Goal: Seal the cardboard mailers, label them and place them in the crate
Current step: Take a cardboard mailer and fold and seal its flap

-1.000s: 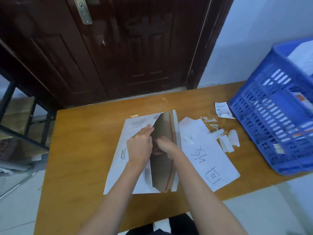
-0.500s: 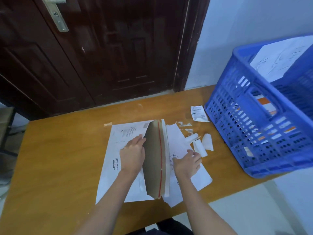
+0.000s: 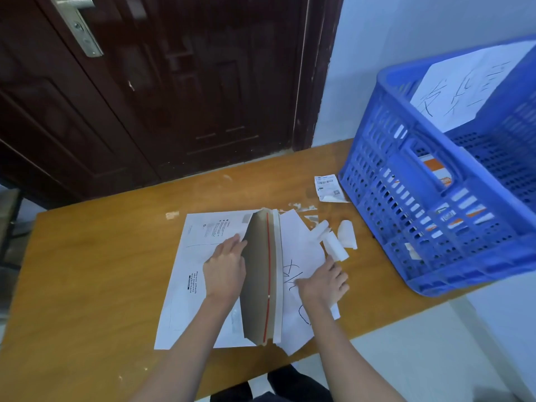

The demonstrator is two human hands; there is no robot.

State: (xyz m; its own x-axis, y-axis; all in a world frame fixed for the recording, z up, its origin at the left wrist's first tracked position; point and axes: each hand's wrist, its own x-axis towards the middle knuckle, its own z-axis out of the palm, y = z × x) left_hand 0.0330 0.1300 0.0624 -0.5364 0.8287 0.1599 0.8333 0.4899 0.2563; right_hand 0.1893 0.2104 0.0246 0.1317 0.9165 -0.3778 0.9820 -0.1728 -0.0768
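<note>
At a wooden table (image 3: pixel 87 271) set before a dark door (image 3: pixel 174 82), I work on a white cardboard mailer (image 3: pixel 191 274) lying flat near the table's front edge; its brown flap (image 3: pixel 258 271) stands raised along the mailer's right side, the red tear strip (image 3: pixel 268 274) and the pale adhesive band beside it facing right. My left hand (image 3: pixel 224 271) lies flat on the mailer's printed face with fingers straight and relaxed, fingertips touching the base of the flap, gripping nothing. My right hand (image 3: pixel 323 281) rests palm down, fingers spread and loosely bent, on a white sheet with handwritten marks (image 3: pixel 298 245) that lies just right of the flap; it appears to pinch nothing, though whether a scrap sits under the fingers I cannot tell. Beyond that sheet lie curled strips of white backing paper (image 3: pixel 338 239), touching one another, and small torn bits farther back. A printed shipping label (image 3: pixel 329 188) lies on the table just beside the near corner of the blue plastic crate (image 3: pixel 435 227); the crate sits at the table's right end, its slotted wall showing white and orange items inside; a large white sheet with handwriting (image 3: pixel 470 85) leans inside the crate against its far wall.
</note>
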